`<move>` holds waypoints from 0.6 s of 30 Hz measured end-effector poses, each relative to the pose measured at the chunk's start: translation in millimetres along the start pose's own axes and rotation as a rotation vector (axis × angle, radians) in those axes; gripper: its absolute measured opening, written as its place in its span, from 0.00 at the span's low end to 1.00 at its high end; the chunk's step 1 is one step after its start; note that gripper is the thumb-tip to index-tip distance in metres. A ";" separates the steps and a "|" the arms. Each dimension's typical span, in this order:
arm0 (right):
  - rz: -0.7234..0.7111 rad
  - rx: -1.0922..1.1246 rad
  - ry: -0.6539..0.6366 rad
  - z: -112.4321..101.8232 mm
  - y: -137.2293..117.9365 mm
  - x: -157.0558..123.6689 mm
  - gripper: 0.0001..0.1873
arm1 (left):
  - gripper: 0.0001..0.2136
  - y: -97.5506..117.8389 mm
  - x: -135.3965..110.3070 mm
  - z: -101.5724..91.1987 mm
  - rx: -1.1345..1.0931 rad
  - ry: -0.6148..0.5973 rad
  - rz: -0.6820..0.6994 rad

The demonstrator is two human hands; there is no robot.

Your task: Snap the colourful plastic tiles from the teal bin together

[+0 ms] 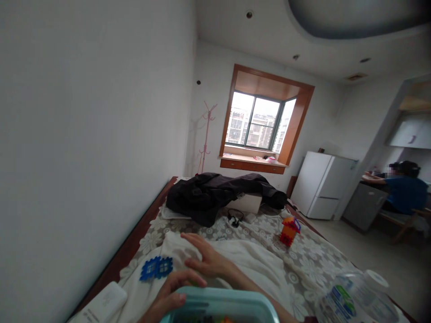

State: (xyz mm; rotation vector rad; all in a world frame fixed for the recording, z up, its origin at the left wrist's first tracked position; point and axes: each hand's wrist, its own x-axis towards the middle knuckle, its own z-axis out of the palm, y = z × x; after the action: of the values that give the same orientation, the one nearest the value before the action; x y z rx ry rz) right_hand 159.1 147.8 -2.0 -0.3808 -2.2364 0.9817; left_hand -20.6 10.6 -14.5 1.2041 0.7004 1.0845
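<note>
My right hand point(208, 259) reaches over the white cloth, fingers stretched out and thumb apart, with nothing in it. Just below it, my left hand point(173, 289) is at the corner of a light teal plastic container point(229, 294). Its fingers are spread apart from the thumb, near the rim. A bit of green shows under its fingers, too small to name. Coloured pieces show in part inside the container. Left of my hands, two joined blue toy building panels point(156, 268) with window shapes lie on the white cloth point(256, 251).
An orange and red toy block house point(288, 232) stands on the floral cover. Behind are dark clothing point(208, 193), a white box point(247, 203) and black headphones point(235, 218). A large clear bottle point(358, 296) is front right, a white packet point(103, 305) front left. Another person point(406, 190) sits far right.
</note>
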 end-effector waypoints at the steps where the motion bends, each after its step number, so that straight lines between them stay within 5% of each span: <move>1: -0.015 -0.134 -0.071 13.2 8.5 -1.3 0.43 | 0.24 -0.6 -1.3 0.8 -0.014 0.017 0.006; 3: -0.030 -0.340 -0.162 33.5 18.3 -4.2 0.40 | 0.23 0.3 -3.6 2.7 -0.005 0.037 0.016; 6: -0.075 -0.451 -0.131 43.5 17.9 -6.9 0.38 | 0.22 6.1 -5.3 5.8 0.039 0.065 0.018; 12: -0.087 -0.347 -0.066 29.2 3.0 -6.9 0.24 | 0.20 11.8 -6.1 7.7 0.073 0.085 0.006; 18: -0.095 -0.175 -0.216 31.1 -16.0 -5.6 0.25 | 0.21 8.4 -2.5 6.0 0.086 0.076 0.029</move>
State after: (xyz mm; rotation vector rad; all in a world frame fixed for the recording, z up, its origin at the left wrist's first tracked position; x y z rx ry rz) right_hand 142.3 117.2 -8.4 -0.2518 -2.5206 0.8129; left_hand -18.5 6.0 -5.1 1.2548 0.7970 1.1385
